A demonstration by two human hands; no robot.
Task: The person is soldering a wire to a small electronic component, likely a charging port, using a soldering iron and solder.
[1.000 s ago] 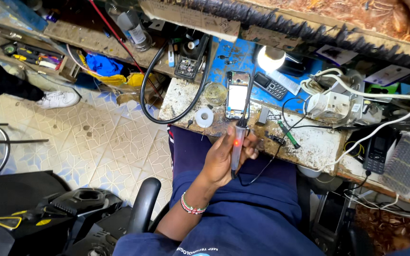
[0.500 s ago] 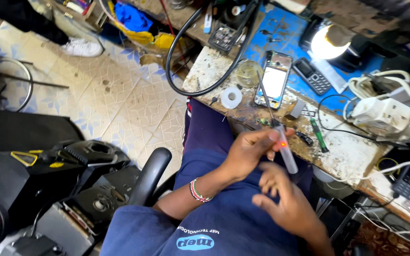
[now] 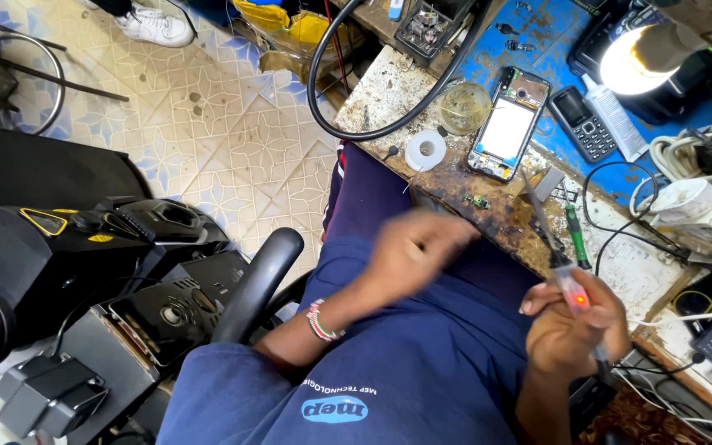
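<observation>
Two hands off the bench edge [image 3: 389, 82], right hand [image 3: 574, 330] grip clamped on soldering iron [image 3: 566, 280], left hand [image 3: 414, 251] blurred, grip unclear

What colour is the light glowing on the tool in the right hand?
Red, on the tool in the right hand; head view.

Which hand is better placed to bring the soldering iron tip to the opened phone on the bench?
Right. The right hand already grips the soldering iron, its tip aimed toward the opened phone. The left hand is motion-blurred over the lap and looks empty.
</observation>
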